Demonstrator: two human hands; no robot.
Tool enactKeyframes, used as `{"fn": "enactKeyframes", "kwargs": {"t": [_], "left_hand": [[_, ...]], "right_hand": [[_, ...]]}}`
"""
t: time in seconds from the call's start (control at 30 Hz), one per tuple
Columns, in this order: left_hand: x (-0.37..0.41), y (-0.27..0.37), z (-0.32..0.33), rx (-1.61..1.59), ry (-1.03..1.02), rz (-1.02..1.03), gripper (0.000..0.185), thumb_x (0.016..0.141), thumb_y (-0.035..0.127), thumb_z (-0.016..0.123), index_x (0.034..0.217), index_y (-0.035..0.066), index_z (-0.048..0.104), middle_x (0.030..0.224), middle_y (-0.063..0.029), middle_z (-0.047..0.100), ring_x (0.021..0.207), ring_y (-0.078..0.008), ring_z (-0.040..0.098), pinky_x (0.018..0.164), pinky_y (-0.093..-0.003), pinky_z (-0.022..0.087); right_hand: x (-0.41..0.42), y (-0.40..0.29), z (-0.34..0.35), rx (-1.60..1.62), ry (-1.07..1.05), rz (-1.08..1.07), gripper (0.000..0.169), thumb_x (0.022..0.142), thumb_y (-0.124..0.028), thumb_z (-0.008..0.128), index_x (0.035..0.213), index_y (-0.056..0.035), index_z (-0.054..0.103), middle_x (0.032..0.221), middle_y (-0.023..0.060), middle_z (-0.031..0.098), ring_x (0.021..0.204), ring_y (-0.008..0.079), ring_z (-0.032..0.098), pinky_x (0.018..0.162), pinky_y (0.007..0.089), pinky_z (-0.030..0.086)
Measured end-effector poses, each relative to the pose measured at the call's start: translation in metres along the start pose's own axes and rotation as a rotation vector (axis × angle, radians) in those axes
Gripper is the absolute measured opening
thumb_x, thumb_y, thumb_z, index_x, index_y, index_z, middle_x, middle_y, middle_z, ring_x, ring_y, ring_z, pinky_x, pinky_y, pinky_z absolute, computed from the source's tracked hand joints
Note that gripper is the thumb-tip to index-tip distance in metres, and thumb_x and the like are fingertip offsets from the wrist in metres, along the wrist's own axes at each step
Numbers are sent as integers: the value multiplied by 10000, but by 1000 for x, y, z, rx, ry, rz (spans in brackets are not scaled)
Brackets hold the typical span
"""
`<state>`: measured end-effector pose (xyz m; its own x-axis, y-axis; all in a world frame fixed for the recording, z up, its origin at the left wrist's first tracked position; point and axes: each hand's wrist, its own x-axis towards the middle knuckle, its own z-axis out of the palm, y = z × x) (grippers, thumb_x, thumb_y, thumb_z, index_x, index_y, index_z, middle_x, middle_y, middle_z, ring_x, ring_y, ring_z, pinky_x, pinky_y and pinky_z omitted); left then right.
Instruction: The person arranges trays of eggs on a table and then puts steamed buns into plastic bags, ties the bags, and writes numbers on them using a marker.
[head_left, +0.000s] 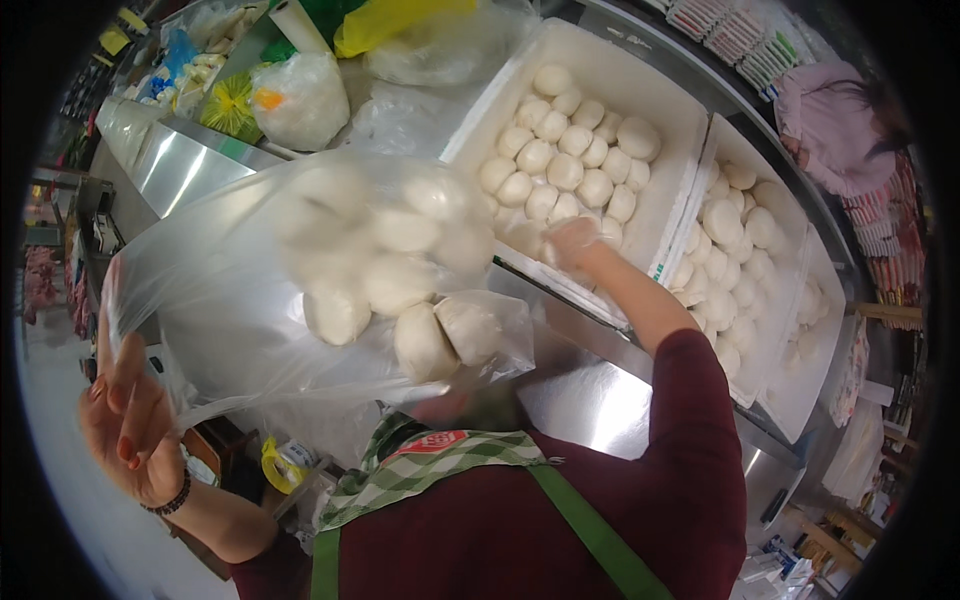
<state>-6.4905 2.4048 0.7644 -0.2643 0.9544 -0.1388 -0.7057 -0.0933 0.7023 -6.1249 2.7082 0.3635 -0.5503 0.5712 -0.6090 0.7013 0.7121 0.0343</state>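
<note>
My left hand (131, 420), with a beaded bracelet at the wrist, grips the edge of a large clear plastic bag (225, 300) at the left. Several round white dough balls (337, 315) fill the bag's lower end, which hangs before my chest. Over the near side of a white foam box (600, 56) is my right hand (574, 244), covered by a thin clear glove or film and slightly blurred. It is close to the nearest dough balls (564, 171) in that box; whether it touches one I cannot tell.
Two more foam boxes (795, 247) with dough balls stand to the right. A knotted clear bag (300, 101), a yellow bag (405, 22) and a white roll (300, 26) lie at the upper left. Beyond the counter's far edge, a person in pink (832, 124) is at the upper right.
</note>
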Motion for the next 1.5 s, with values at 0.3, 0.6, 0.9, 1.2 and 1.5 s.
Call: {"fn": "enactKeyframes", "kwargs": {"t": [0.3,0.6,0.9,1.2,1.5], "left_hand": [[12,-6,-3,-77,-193,-51,683,932,20,363,1505,-12,-7,896,-155,488,519,-128,505,444,-219,467],[3,-4,13,-109,-208,-125,723,933,1,384,1509,23,-52,909,-150,477,514,-124,511,464,-226,497],[8,12,-28,-57,39,66,506,984,49,380,1381,15,67,864,-95,418,508,-91,422,394,-194,407],[-9,9,-29,240,408,225,436,1007,113,416,1408,11,279,852,-43,411,552,-45,369,435,-173,362],[34,-16,11,197,228,131,595,970,67,389,1482,-1,94,899,-126,467,528,-102,465,424,-200,442]], "right_hand": [[-140,8,-83,2045,278,-160,690,784,-320,670,1324,60,469,1279,219,562,1135,282,600,946,397,498],[-120,-232,-219,1135,882,-581,796,860,-316,684,1454,18,270,1297,178,560,1165,289,568,1035,385,396],[-97,-98,-159,582,1570,-382,403,747,-183,783,1081,-50,601,1011,132,637,939,314,632,803,396,511],[100,237,-35,691,612,851,1036,733,-679,612,1507,-91,252,1549,171,258,1441,331,210,1171,462,186],[116,246,-10,868,797,597,806,856,-388,646,1492,-64,271,1329,123,567,1239,273,516,1097,408,313]]}}
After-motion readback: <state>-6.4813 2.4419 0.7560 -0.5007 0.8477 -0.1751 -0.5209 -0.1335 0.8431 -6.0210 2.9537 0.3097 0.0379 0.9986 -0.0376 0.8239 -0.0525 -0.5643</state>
